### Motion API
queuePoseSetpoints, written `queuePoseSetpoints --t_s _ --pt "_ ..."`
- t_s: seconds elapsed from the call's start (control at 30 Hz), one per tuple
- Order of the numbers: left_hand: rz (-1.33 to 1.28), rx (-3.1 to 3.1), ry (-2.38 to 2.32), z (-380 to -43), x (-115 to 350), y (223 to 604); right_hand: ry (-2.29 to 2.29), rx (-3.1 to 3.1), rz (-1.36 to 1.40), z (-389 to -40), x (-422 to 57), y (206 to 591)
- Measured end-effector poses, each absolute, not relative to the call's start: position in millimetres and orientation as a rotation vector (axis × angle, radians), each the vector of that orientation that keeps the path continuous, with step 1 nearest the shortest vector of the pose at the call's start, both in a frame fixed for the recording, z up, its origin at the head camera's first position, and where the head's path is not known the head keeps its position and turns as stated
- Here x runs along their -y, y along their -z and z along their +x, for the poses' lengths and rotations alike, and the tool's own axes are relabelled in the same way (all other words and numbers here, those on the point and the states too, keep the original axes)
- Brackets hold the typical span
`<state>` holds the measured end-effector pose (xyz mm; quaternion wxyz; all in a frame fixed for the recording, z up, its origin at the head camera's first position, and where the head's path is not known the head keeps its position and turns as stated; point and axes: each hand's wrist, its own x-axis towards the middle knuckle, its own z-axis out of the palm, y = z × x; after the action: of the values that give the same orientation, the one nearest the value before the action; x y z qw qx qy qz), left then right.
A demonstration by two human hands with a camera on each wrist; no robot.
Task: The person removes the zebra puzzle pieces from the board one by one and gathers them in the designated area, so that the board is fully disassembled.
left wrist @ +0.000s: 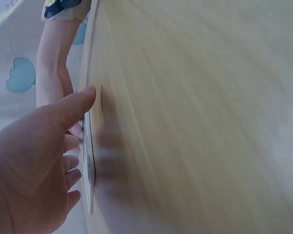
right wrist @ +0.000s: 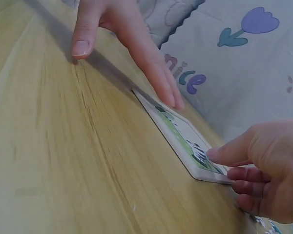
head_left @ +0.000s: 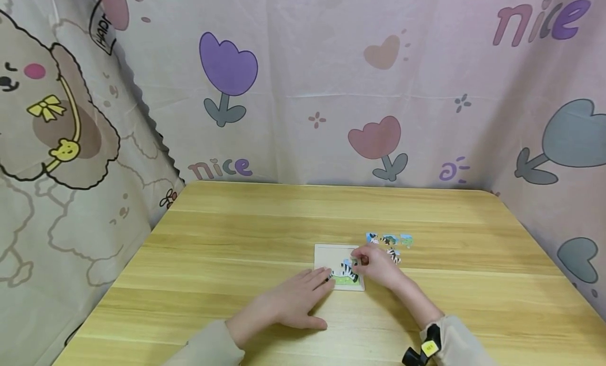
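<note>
We're looking at a pale, flat rectangular puzzle tray [head_left: 328, 255] on the light yellow, wood-grained table [head_left: 265, 234], squared up between the two hands, presumably so both can reach it. Here's the left hand [head_left: 303, 298], grasping nothing, fingers stretched out over the tray's lower left, thumb apart on the tabletop; we'd judge it's there to stop the tray sliding. And over at the right edge, the right hand [head_left: 377, 265] has bent fingers, its thumb by the black-and-white striped zebra picture [head_left: 348, 271] along the green lower strip; whether it pinches a piece, we can't tell. Beyond that hand we spot a row of three small, colourful printed pieces [head_left: 390, 240], with a loose zebra-striped piece [head_left: 394, 256] nearer us, probably laid there for easy reach.
</note>
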<state>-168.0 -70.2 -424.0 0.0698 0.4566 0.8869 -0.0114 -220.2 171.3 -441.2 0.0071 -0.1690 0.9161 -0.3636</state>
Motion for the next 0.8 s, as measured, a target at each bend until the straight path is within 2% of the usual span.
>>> queuePoseSetpoints --t_s 0.33,0.8 --pt "1.48 -2.596 0.175 -165 42 421 1.01 -2.904 -0.495 -218 -168 438" --pt "1.476 -2.603 0.201 -164 37 425 0.91 -2.857 -0.53 -225 -163 430"
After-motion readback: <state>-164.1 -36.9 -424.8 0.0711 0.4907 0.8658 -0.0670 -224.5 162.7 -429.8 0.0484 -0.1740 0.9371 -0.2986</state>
